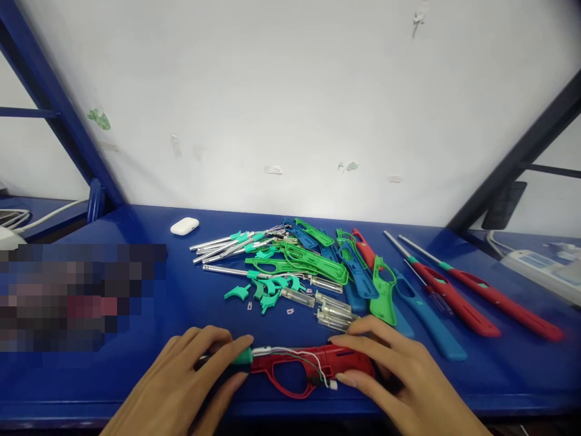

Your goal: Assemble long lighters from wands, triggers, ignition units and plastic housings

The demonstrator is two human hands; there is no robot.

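Near the table's front edge lies a red lighter handle shell (345, 361), its hollow side up and its trigger loop toward me. My right hand (394, 369) is closed around the shell's right end. My left hand (200, 369) pinches a lighter barrel with a green collar (244, 356) at the shell's left end; most of the barrel is hidden under the fingers. From the collar, thin wires (308, 353) run over the shell to a small white connector (333, 384) beside my right thumb. Clear fuel tanks (336, 315) and green triggers (267, 289) lie just beyond my hands.
Behind are several metal barrels (227, 246) and green and blue handle shells (318, 261). Assembled red lighters (454, 297) and a blue handle (431, 318) lie at right, near a screwdriver (438, 297). A white earbud case (184, 226) sits back left. A blurred patch covers the far left.
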